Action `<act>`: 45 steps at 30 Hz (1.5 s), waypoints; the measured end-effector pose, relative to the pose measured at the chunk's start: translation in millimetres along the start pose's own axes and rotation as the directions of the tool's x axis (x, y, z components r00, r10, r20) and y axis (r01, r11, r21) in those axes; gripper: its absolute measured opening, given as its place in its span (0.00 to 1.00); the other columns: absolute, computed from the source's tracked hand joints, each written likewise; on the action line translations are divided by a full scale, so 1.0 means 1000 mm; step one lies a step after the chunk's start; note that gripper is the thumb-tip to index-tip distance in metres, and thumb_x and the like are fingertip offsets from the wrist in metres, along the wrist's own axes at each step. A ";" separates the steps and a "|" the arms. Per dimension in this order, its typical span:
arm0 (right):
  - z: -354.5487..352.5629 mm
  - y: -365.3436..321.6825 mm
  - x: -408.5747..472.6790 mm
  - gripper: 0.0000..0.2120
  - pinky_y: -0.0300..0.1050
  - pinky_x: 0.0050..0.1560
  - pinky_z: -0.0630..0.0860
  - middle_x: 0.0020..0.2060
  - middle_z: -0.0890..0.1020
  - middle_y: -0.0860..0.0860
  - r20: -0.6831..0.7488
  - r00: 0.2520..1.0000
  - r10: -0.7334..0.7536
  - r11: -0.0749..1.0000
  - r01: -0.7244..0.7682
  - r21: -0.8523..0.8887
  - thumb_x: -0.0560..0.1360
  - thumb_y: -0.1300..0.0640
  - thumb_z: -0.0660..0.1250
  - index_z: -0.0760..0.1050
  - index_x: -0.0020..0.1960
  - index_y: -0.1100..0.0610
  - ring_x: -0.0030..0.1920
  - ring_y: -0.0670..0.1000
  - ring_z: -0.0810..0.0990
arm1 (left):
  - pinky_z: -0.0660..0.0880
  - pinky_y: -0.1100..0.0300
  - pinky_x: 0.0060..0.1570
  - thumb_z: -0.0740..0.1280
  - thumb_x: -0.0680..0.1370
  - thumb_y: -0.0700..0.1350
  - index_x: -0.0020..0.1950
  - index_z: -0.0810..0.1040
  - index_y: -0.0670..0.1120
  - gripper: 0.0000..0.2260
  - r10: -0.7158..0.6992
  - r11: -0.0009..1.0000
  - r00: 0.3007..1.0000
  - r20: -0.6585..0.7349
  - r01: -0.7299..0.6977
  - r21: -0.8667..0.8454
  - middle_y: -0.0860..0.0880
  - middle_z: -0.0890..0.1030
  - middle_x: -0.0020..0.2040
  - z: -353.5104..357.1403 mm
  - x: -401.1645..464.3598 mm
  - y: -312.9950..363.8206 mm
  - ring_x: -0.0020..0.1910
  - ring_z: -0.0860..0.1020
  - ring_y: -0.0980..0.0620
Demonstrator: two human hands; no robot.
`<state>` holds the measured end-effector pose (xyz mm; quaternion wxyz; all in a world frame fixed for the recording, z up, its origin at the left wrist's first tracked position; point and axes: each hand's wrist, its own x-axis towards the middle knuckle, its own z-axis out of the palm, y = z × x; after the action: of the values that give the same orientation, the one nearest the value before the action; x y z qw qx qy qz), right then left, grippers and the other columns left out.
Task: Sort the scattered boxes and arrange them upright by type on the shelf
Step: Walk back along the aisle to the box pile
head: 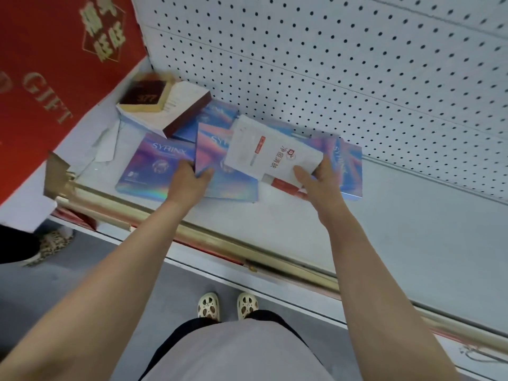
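Several iridescent SYRINX boxes (154, 166) lie flat on the shelf (275, 215) around the white box (272, 155), which the right hand (316, 177) grasps while the left hand (189, 177) pinches another SYRINX box (209, 144) just left of it, a maroon-edged box (170, 108) stacked farther left.

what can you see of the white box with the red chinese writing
The white box is flat cardboard, printed with red characters, a small red logo and a red stripe. It lies tilted on top of the holographic boxes mid-shelf. The right hand grips its near right edge, thumb on top.
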<state>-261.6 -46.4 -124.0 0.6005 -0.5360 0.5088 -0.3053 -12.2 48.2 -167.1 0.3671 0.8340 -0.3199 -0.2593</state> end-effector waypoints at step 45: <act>-0.381 0.073 -0.439 0.06 0.50 0.48 0.77 0.47 0.85 0.53 -0.932 0.335 0.138 0.901 0.347 0.259 0.77 0.56 0.70 0.78 0.53 0.54 0.43 0.50 0.83 | 0.77 0.57 0.50 0.63 0.81 0.44 0.54 0.71 0.56 0.07 0.667 0.743 0.268 0.695 -0.170 -0.647 0.57 0.80 0.50 0.287 -0.366 0.231 0.49 0.79 0.57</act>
<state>-761.7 244.5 -34.3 0.2759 -0.1545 0.6453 -0.6954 -524.9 63.8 -86.2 0.3706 0.3233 -0.6110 -0.6203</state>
